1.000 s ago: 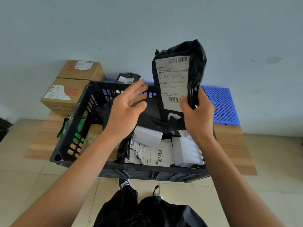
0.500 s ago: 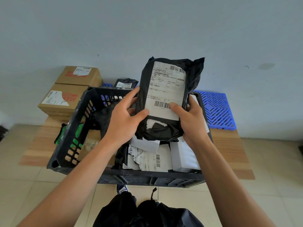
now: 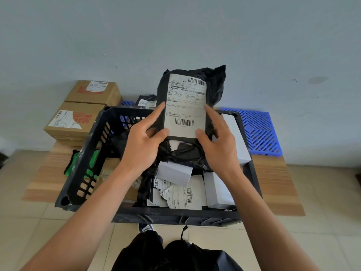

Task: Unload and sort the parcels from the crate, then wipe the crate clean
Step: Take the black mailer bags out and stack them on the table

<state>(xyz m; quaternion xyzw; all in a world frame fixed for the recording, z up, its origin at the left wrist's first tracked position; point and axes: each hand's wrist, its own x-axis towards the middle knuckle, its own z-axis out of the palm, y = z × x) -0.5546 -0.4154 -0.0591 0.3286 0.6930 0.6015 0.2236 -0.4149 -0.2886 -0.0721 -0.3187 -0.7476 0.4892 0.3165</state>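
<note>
I see both hands holding a black plastic parcel (image 3: 192, 98) upright above the black crate (image 3: 86, 159), its white shipping label facing me; the left hand (image 3: 143, 147) pinches its left edge and the right hand (image 3: 218, 147) grips its right edge. White parcels (image 3: 218, 186) and a torn label lie inside the crate. Two cardboard boxes (image 3: 72, 122) sit beyond it at left, a blue grid panel (image 3: 257, 130) at right.

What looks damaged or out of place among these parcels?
Inside the black crate, the label on a white parcel is torn and crumpled. The black bag held by the left hand and right hand is wrinkled, but its label looks whole.
</note>
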